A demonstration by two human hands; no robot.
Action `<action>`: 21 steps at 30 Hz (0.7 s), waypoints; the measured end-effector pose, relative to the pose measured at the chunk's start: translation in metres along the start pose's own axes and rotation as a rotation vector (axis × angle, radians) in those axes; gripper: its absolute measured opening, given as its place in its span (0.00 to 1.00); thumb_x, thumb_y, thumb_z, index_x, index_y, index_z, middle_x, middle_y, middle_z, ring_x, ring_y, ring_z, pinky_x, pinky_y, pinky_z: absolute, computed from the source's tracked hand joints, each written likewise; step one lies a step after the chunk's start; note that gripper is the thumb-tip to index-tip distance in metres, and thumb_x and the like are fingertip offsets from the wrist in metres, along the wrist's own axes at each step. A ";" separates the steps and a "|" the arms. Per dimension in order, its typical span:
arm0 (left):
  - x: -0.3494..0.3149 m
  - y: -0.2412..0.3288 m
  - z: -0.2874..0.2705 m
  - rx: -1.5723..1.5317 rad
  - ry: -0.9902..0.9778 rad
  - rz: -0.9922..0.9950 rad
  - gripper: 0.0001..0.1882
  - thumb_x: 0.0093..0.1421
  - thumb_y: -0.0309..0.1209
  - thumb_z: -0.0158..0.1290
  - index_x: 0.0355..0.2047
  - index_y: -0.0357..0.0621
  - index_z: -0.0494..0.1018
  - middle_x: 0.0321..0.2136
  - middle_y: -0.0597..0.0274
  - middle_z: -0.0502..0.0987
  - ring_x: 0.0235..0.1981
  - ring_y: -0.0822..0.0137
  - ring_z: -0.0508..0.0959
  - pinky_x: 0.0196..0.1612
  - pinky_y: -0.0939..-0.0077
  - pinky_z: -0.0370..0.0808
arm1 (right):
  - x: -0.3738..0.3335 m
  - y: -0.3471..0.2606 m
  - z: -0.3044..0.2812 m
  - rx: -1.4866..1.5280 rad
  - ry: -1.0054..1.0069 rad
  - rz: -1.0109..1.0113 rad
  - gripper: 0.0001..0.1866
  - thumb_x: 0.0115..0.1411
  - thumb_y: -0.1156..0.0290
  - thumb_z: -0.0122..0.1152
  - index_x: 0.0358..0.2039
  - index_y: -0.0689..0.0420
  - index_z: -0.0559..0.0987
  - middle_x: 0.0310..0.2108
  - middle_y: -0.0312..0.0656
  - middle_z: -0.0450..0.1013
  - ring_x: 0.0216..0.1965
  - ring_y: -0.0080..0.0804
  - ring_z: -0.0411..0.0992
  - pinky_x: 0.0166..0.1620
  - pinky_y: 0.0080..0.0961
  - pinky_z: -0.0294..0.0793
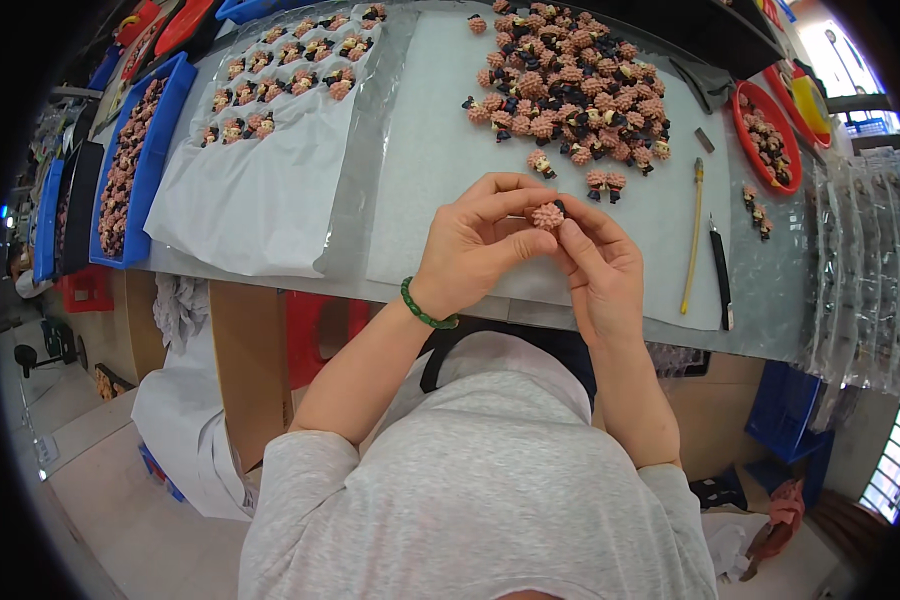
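Note:
A small pink-haired figurine [547,216] with a dark body is held up between both hands over the near part of the table. My left hand [485,240], with a green bead bracelet [425,308] at the wrist, pinches it from the left. From the right, the thumb and fingers of my right hand [603,265] close on the same figurine. Just beyond the hands lie a single figurine [540,163] and a pair side by side [606,185]. Farther back is a large heap of like figurines [575,85].
At left, rows of figurines [292,85] lie on white sheeting [255,200], beside a blue bin [155,150] of more. On the right are a yellow stick [694,235], a black craft knife [720,275], a red bowl [792,175] with figurines, and hanging clear plastic packaging [865,270].

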State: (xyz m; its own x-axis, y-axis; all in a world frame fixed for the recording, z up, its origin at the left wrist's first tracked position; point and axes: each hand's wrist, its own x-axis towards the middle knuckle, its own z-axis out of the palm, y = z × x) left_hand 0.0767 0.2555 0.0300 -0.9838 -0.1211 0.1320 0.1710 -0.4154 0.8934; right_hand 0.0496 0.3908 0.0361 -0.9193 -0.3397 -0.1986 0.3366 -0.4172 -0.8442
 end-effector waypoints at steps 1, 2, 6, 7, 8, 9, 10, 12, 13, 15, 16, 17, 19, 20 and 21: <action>0.000 0.001 -0.003 0.067 0.006 -0.040 0.12 0.53 0.23 0.51 0.39 0.34 0.71 0.36 0.60 0.70 0.32 0.74 0.72 0.37 0.81 0.71 | 0.000 0.000 -0.002 -0.003 -0.029 0.028 0.13 0.56 0.76 0.49 0.43 0.66 0.69 0.38 0.44 0.70 0.37 0.27 0.70 0.40 0.20 0.72; 0.000 0.002 -0.006 0.134 0.010 -0.080 0.13 0.54 0.25 0.51 0.40 0.34 0.70 0.33 0.61 0.72 0.31 0.75 0.72 0.35 0.82 0.71 | 0.000 0.000 -0.003 -0.005 -0.057 0.055 0.13 0.56 0.77 0.49 0.43 0.66 0.69 0.38 0.44 0.70 0.37 0.27 0.70 0.40 0.21 0.72; 0.003 0.006 -0.011 0.015 0.115 -0.314 0.12 0.56 0.30 0.49 0.39 0.36 0.71 0.27 0.66 0.74 0.26 0.77 0.71 0.28 0.86 0.67 | -0.004 0.000 0.000 -0.044 -0.026 -0.010 0.14 0.56 0.76 0.50 0.43 0.66 0.69 0.37 0.44 0.70 0.36 0.29 0.71 0.39 0.21 0.73; 0.003 0.006 -0.011 0.014 0.117 -0.313 0.12 0.56 0.30 0.49 0.39 0.36 0.71 0.27 0.66 0.74 0.26 0.77 0.71 0.28 0.86 0.67 | -0.004 0.001 0.001 -0.067 -0.029 -0.005 0.14 0.55 0.76 0.51 0.43 0.67 0.69 0.37 0.45 0.70 0.36 0.30 0.71 0.39 0.22 0.73; 0.003 0.005 -0.011 0.033 0.114 -0.315 0.12 0.57 0.30 0.48 0.39 0.36 0.71 0.27 0.66 0.73 0.26 0.78 0.71 0.28 0.86 0.67 | -0.005 0.001 0.001 -0.089 -0.030 -0.001 0.14 0.55 0.77 0.51 0.42 0.67 0.69 0.36 0.46 0.70 0.35 0.31 0.71 0.39 0.22 0.73; 0.003 0.005 -0.011 0.052 0.110 -0.317 0.12 0.57 0.30 0.48 0.39 0.36 0.71 0.27 0.66 0.73 0.25 0.78 0.71 0.28 0.86 0.67 | -0.005 0.003 0.001 -0.089 -0.028 -0.001 0.14 0.55 0.77 0.51 0.42 0.67 0.69 0.36 0.46 0.70 0.35 0.31 0.71 0.39 0.22 0.73; 0.003 0.005 -0.011 0.051 0.110 -0.318 0.12 0.57 0.30 0.48 0.39 0.36 0.71 0.27 0.66 0.73 0.25 0.78 0.71 0.28 0.86 0.67 | -0.005 0.005 0.000 -0.114 -0.020 -0.022 0.14 0.54 0.78 0.52 0.42 0.67 0.69 0.36 0.46 0.70 0.35 0.31 0.72 0.39 0.22 0.73; 0.002 0.006 -0.011 0.043 0.092 -0.345 0.12 0.57 0.30 0.47 0.39 0.35 0.70 0.28 0.66 0.73 0.25 0.78 0.71 0.28 0.86 0.67 | -0.004 0.008 -0.001 -0.140 -0.014 -0.041 0.13 0.54 0.79 0.53 0.41 0.67 0.69 0.36 0.47 0.70 0.34 0.31 0.72 0.38 0.22 0.73; 0.001 0.004 -0.011 0.043 0.094 -0.344 0.12 0.57 0.30 0.47 0.39 0.35 0.70 0.28 0.66 0.73 0.25 0.78 0.71 0.28 0.86 0.67 | -0.004 0.009 -0.001 -0.125 -0.013 -0.075 0.14 0.53 0.80 0.54 0.41 0.67 0.69 0.36 0.47 0.70 0.35 0.30 0.71 0.38 0.22 0.73; 0.001 0.002 -0.011 -0.091 0.099 -0.338 0.11 0.56 0.29 0.49 0.37 0.35 0.71 0.27 0.65 0.74 0.24 0.78 0.70 0.28 0.86 0.68 | -0.004 0.010 0.000 -0.111 -0.015 -0.113 0.14 0.52 0.81 0.54 0.40 0.67 0.69 0.36 0.47 0.70 0.35 0.30 0.71 0.38 0.21 0.73; 0.000 0.001 -0.012 -0.091 0.100 -0.335 0.11 0.56 0.29 0.49 0.37 0.35 0.71 0.27 0.65 0.74 0.24 0.78 0.70 0.28 0.86 0.68 | -0.006 0.012 0.000 -0.167 -0.009 -0.176 0.14 0.51 0.83 0.54 0.40 0.67 0.69 0.35 0.47 0.70 0.35 0.29 0.71 0.39 0.21 0.73; -0.001 0.001 -0.013 -0.150 0.089 -0.352 0.11 0.57 0.28 0.48 0.38 0.35 0.71 0.29 0.64 0.74 0.27 0.77 0.71 0.30 0.85 0.69 | -0.007 0.013 0.001 -0.223 -0.002 -0.240 0.15 0.50 0.84 0.55 0.40 0.67 0.68 0.35 0.47 0.70 0.35 0.29 0.71 0.39 0.21 0.72; -0.001 0.002 -0.011 -0.209 0.077 -0.365 0.11 0.57 0.27 0.46 0.39 0.35 0.70 0.31 0.62 0.74 0.29 0.76 0.72 0.33 0.84 0.70 | -0.008 0.014 0.003 -0.307 0.004 -0.325 0.16 0.49 0.85 0.55 0.40 0.67 0.68 0.35 0.46 0.70 0.35 0.28 0.70 0.40 0.21 0.72; -0.002 0.004 -0.009 -0.253 0.100 -0.390 0.11 0.57 0.26 0.46 0.40 0.35 0.70 0.33 0.61 0.74 0.32 0.75 0.72 0.35 0.82 0.70 | -0.008 0.015 0.003 -0.391 0.013 -0.407 0.16 0.48 0.86 0.55 0.40 0.67 0.68 0.35 0.45 0.70 0.35 0.28 0.70 0.40 0.21 0.72; -0.002 0.004 -0.008 -0.297 0.123 -0.415 0.12 0.57 0.26 0.46 0.41 0.35 0.69 0.34 0.59 0.74 0.34 0.73 0.73 0.38 0.81 0.71 | -0.007 0.017 0.003 -0.392 0.012 -0.408 0.16 0.48 0.86 0.55 0.40 0.67 0.68 0.35 0.45 0.70 0.35 0.28 0.70 0.40 0.21 0.72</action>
State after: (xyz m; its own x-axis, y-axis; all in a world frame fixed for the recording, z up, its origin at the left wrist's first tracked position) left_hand 0.0793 0.2467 0.0300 -0.9614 0.0103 -0.2751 -0.2069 -0.6862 0.6973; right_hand 0.0625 0.3838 0.0245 -0.9622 -0.2056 0.1786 -0.1452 -0.1677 -0.9751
